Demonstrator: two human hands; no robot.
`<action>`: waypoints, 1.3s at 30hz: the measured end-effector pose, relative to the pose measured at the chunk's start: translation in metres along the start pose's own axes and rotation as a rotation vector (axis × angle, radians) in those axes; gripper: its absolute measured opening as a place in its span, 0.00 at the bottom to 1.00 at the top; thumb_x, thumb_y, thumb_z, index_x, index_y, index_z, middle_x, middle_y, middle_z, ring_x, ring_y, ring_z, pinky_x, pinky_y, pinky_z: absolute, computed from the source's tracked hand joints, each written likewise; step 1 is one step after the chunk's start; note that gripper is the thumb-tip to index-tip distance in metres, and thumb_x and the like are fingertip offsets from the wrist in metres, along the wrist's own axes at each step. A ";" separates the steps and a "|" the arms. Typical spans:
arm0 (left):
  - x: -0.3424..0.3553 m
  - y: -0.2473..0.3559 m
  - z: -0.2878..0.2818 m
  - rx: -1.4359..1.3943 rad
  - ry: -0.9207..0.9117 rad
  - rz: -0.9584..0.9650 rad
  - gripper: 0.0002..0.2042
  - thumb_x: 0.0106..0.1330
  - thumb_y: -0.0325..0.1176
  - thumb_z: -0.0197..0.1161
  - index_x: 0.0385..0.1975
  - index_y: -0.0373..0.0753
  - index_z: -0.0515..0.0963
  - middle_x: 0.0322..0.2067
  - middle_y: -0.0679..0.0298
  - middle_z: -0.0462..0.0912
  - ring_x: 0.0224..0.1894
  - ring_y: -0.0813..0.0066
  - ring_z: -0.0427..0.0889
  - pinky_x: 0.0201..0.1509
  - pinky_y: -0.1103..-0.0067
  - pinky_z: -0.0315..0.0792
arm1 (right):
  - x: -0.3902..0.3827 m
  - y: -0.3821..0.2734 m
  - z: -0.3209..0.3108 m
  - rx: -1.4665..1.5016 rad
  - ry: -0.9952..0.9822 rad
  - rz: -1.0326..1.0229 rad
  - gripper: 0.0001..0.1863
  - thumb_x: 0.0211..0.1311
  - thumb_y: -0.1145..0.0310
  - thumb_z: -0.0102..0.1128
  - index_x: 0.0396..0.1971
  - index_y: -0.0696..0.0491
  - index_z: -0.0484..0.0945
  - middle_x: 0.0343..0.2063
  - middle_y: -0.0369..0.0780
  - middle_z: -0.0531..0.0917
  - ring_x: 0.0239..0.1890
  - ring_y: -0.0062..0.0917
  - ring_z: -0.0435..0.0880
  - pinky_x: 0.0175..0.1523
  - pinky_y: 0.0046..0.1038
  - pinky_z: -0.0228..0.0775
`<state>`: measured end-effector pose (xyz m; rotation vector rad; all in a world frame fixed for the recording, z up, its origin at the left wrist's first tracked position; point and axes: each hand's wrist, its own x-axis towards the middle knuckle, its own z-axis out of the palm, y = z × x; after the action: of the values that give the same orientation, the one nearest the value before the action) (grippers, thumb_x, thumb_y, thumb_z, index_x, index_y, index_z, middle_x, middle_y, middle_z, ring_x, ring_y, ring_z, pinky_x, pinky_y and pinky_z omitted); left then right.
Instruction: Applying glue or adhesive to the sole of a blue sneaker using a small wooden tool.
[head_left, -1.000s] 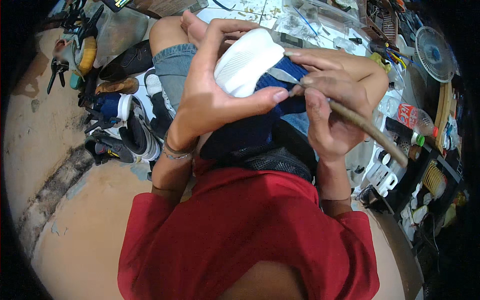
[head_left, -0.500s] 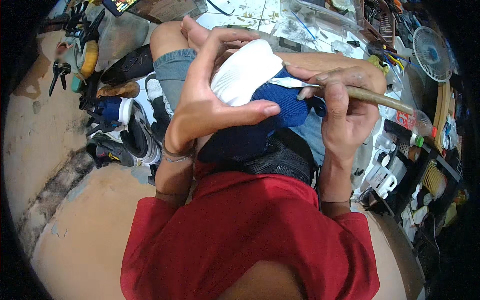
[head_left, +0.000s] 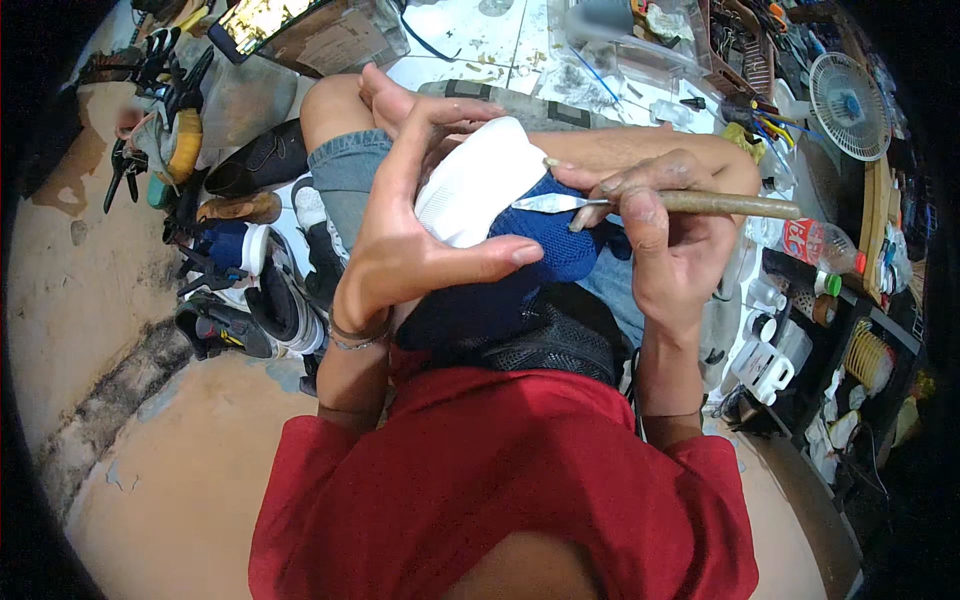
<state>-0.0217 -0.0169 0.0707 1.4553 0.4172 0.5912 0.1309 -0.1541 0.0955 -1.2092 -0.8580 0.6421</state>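
Note:
A shoe with a white ribbed sole (head_left: 487, 182) and a blue knit upper (head_left: 560, 245) lies sole up over my lap. My left hand (head_left: 405, 235) is wrapped around the sole, thumb on the near side and fingers along the far side. In my right hand (head_left: 665, 225) is a small spatula with a round brownish handle (head_left: 740, 204) and a leaf-shaped metal blade (head_left: 550, 203). Its tip touches or nearly touches the seam where sole and knit meet. The right fingertips rest close to the knit. Part of the upper is hidden under my left hand.
Several shoes (head_left: 290, 285) stand on the left, with clamps (head_left: 165, 70) beyond. A phone (head_left: 255, 25) leans at the far left. At right are a small fan (head_left: 848, 105), a plastic bottle (head_left: 820, 245) and a white jug (head_left: 763, 370).
The spatula's blade has shifted left along the sole's edge, its handle now more level. Shoe and hands sit slightly lower in view; both grips are kept.

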 end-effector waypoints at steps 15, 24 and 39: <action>-0.006 0.007 0.001 -0.009 -0.048 -0.013 0.42 0.39 0.35 0.82 0.58 0.35 0.67 0.52 0.60 0.75 0.56 0.71 0.74 0.63 0.75 0.64 | -0.008 -0.001 -0.007 0.124 -0.057 -0.016 0.05 0.68 0.78 0.56 0.36 0.66 0.77 0.35 0.50 0.86 0.36 0.29 0.86 0.46 0.30 0.80; -0.013 0.010 -0.008 0.061 -0.057 -0.004 0.42 0.41 0.37 0.83 0.58 0.35 0.67 0.51 0.61 0.73 0.56 0.72 0.71 0.61 0.77 0.65 | -0.007 -0.008 -0.003 0.015 -0.096 0.000 0.06 0.66 0.77 0.58 0.37 0.65 0.82 0.31 0.42 0.86 0.33 0.20 0.84 0.41 0.23 0.76; -0.003 0.000 -0.003 0.121 -0.045 -0.028 0.36 0.48 0.36 0.80 0.57 0.36 0.68 0.54 0.61 0.68 0.54 0.75 0.70 0.57 0.77 0.69 | 0.004 0.009 -0.002 -0.004 -0.034 0.050 0.04 0.68 0.79 0.55 0.35 0.65 0.77 0.33 0.45 0.84 0.35 0.22 0.83 0.44 0.22 0.75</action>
<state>-0.0255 -0.0159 0.0699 1.5734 0.4433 0.5172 0.1347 -0.1496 0.0873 -1.2298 -0.8601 0.7031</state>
